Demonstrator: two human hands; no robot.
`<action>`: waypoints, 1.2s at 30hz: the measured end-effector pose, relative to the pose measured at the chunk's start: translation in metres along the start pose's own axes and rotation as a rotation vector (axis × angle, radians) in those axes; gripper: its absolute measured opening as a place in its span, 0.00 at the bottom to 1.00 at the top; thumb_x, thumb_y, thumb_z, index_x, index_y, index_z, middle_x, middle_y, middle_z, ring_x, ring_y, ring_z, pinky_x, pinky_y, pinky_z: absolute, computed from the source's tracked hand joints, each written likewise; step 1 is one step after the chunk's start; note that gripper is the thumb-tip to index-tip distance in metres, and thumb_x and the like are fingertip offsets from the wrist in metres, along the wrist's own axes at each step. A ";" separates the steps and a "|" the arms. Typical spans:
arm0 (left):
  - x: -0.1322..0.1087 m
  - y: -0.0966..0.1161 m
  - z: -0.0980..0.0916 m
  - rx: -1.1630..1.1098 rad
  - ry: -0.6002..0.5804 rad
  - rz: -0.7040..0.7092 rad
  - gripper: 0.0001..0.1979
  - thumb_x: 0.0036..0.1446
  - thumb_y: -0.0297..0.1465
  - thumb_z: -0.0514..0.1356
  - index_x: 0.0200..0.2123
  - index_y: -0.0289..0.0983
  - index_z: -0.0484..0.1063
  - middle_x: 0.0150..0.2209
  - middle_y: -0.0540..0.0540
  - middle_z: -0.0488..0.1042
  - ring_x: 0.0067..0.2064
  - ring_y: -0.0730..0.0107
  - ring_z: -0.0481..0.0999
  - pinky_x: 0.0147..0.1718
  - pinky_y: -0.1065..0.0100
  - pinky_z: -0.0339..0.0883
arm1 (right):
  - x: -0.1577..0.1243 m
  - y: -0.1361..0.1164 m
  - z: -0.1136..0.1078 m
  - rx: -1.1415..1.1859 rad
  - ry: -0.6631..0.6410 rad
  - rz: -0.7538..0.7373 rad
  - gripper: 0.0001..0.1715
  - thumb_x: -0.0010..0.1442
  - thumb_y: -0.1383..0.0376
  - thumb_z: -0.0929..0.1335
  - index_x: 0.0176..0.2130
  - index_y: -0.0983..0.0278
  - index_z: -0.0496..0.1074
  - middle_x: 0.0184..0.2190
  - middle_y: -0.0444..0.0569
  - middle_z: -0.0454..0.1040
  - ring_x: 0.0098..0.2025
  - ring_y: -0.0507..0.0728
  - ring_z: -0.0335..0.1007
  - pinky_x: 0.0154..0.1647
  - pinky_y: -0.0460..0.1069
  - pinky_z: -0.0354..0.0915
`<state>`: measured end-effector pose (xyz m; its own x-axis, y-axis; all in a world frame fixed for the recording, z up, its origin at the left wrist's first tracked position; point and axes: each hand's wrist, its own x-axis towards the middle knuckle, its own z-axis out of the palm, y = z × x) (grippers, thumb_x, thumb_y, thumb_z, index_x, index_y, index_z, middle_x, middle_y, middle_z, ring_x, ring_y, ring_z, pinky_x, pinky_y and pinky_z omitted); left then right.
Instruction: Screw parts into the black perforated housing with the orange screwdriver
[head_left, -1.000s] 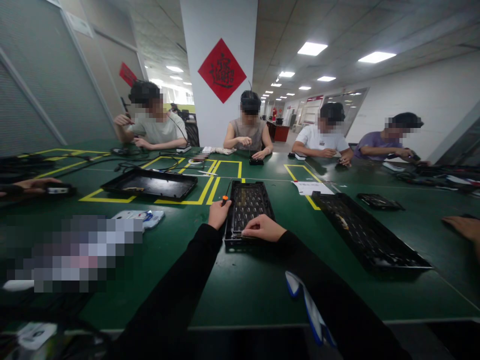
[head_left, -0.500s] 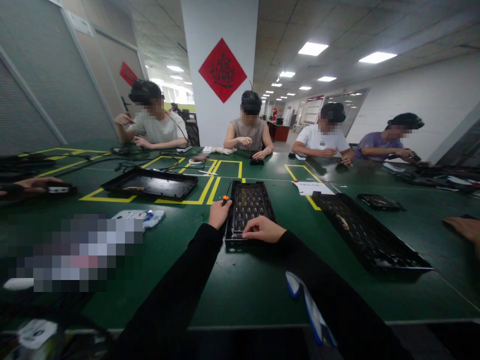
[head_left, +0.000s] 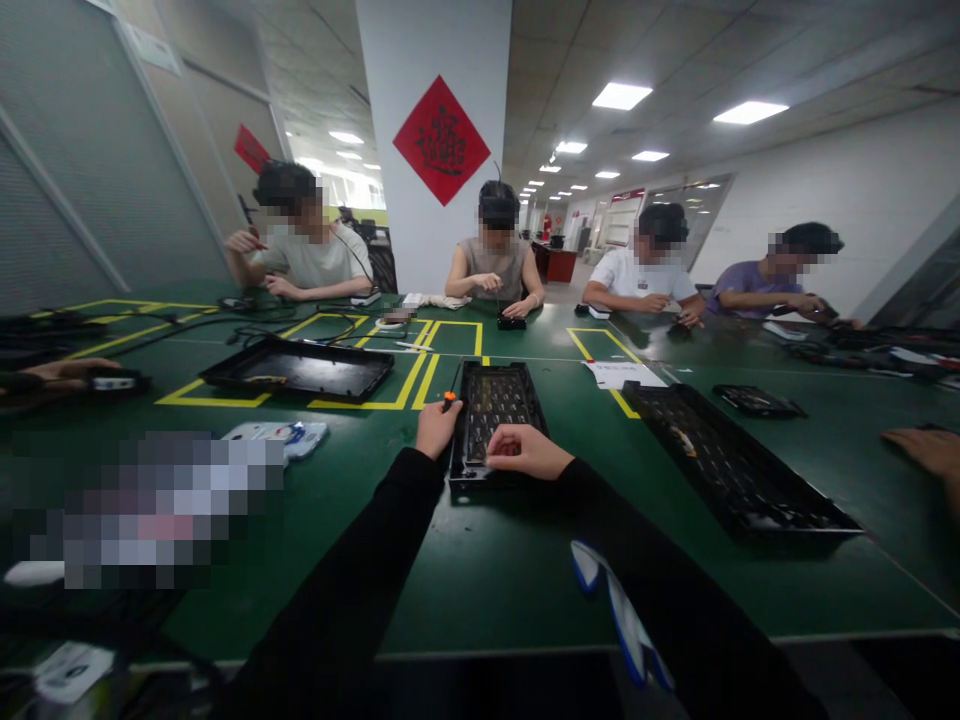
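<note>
Black casing: here it sits, flat on the green table [head_left: 480, 575], right in front of the person, the long black casing [head_left: 499, 390] with its open side up and rows of small shiny marks running across the floor.
Left hand: in at the casing's left wall, this left hand [head_left: 435, 430] has its fingers wrapped around a screwdriver [head_left: 448, 402], orange showing at the grip, thin shaft pointing up and away.
Right hand: over the near end goes the right hand [head_left: 529, 452], fingers curled, thumb and forefinger close together; whether they pinch anything, or touch the casing, I cannot tell.
Right flank: a second, longer casing [head_left: 739, 470] lies at a slant, a sheet of paper [head_left: 626, 376] by its far end and a small black part [head_left: 757, 401] beyond it.
Left flank: a third black casing [head_left: 330, 372] lies across the yellow tape [head_left: 360, 405].
Far side: four co-workers sit in a row, one in a grey sleeveless top [head_left: 489, 262] dead ahead, a red diamond sign [head_left: 441, 140] on the pillar [head_left: 435, 40] behind.
Edges: a co-worker's hand [head_left: 71, 372] at far left, another [head_left: 926, 450] at far right.
</note>
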<state>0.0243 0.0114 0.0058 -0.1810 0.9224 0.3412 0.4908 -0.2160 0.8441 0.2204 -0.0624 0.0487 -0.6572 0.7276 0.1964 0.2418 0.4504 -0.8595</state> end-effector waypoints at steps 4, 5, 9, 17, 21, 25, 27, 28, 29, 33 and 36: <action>0.000 0.000 0.000 0.001 0.004 0.000 0.19 0.46 0.41 0.52 0.12 0.36 0.55 0.12 0.53 0.54 0.20 0.77 0.54 0.20 0.72 0.45 | 0.001 -0.004 -0.001 -0.127 -0.010 -0.016 0.26 0.41 0.57 0.72 0.38 0.68 0.71 0.28 0.46 0.70 0.27 0.49 0.60 0.27 0.44 0.57; 0.000 0.000 0.000 -0.002 0.004 -0.002 0.19 0.46 0.41 0.52 0.12 0.36 0.55 0.12 0.53 0.54 0.19 0.77 0.54 0.20 0.72 0.45 | 0.001 -0.004 -0.001 -0.149 -0.005 -0.015 0.25 0.41 0.57 0.72 0.38 0.68 0.72 0.28 0.45 0.69 0.27 0.48 0.58 0.27 0.44 0.56; 0.000 0.001 0.000 -0.014 0.001 0.008 0.19 0.46 0.41 0.52 0.12 0.36 0.55 0.13 0.53 0.54 0.19 0.77 0.53 0.20 0.71 0.44 | 0.001 -0.003 0.000 -0.172 0.036 -0.007 0.25 0.40 0.56 0.73 0.37 0.68 0.73 0.25 0.44 0.67 0.25 0.48 0.55 0.24 0.43 0.53; 0.000 0.001 0.000 -0.038 -0.002 -0.006 0.19 0.46 0.41 0.52 0.12 0.36 0.55 0.13 0.52 0.55 0.20 0.77 0.54 0.21 0.71 0.44 | 0.001 -0.004 0.004 -0.152 0.072 0.024 0.23 0.40 0.57 0.73 0.35 0.69 0.74 0.23 0.44 0.67 0.23 0.47 0.55 0.22 0.43 0.52; 0.000 0.000 0.002 -0.015 0.011 0.003 0.20 0.46 0.41 0.52 0.12 0.36 0.54 0.13 0.53 0.54 0.19 0.78 0.53 0.20 0.71 0.43 | 0.002 -0.003 0.006 -0.181 0.038 0.036 0.20 0.44 0.57 0.71 0.34 0.69 0.75 0.20 0.45 0.69 0.21 0.47 0.56 0.21 0.43 0.52; 0.000 0.001 0.001 -0.011 0.010 0.011 0.20 0.47 0.42 0.52 0.12 0.36 0.53 0.13 0.53 0.53 0.19 0.79 0.52 0.20 0.71 0.43 | 0.001 -0.004 0.005 -0.282 0.011 -0.029 0.16 0.49 0.58 0.69 0.33 0.68 0.76 0.25 0.48 0.73 0.24 0.49 0.63 0.27 0.44 0.57; -0.001 0.002 0.001 -0.012 0.010 0.012 0.20 0.47 0.41 0.53 0.12 0.36 0.53 0.13 0.53 0.53 0.19 0.79 0.52 0.20 0.71 0.43 | 0.000 -0.004 0.004 -0.337 0.009 -0.083 0.14 0.50 0.60 0.68 0.33 0.67 0.76 0.29 0.49 0.75 0.28 0.51 0.66 0.31 0.45 0.59; -0.001 0.003 0.000 -0.012 0.010 0.011 0.20 0.47 0.41 0.53 0.12 0.36 0.53 0.13 0.53 0.53 0.19 0.79 0.52 0.20 0.71 0.43 | 0.000 -0.005 0.003 -0.358 0.004 -0.101 0.13 0.50 0.60 0.69 0.33 0.67 0.76 0.30 0.50 0.75 0.30 0.51 0.67 0.32 0.45 0.59; -0.001 0.003 0.000 -0.013 0.009 0.009 0.20 0.47 0.41 0.53 0.12 0.36 0.54 0.13 0.53 0.53 0.19 0.78 0.52 0.20 0.71 0.43 | 0.000 -0.005 0.003 -0.374 0.000 -0.111 0.13 0.50 0.61 0.69 0.33 0.66 0.76 0.30 0.50 0.75 0.31 0.52 0.67 0.33 0.45 0.60; -0.002 0.004 0.000 -0.013 0.006 -0.009 0.19 0.47 0.41 0.52 0.12 0.36 0.54 0.13 0.53 0.53 0.19 0.78 0.53 0.20 0.71 0.43 | -0.001 -0.005 0.002 -0.411 -0.010 -0.127 0.12 0.50 0.62 0.68 0.33 0.67 0.75 0.29 0.50 0.74 0.30 0.52 0.67 0.32 0.45 0.59; -0.002 0.004 0.000 -0.003 0.012 -0.007 0.19 0.46 0.41 0.52 0.12 0.36 0.54 0.13 0.53 0.54 0.20 0.78 0.53 0.20 0.71 0.43 | -0.001 -0.007 0.002 -0.471 -0.010 -0.152 0.11 0.51 0.62 0.68 0.33 0.66 0.75 0.29 0.50 0.74 0.30 0.51 0.66 0.32 0.45 0.58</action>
<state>0.0267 0.0091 0.0084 -0.1942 0.9201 0.3402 0.4869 -0.2106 0.8477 0.2182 -0.0675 0.0538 -0.7166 0.6314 0.2963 0.4375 0.7378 -0.5140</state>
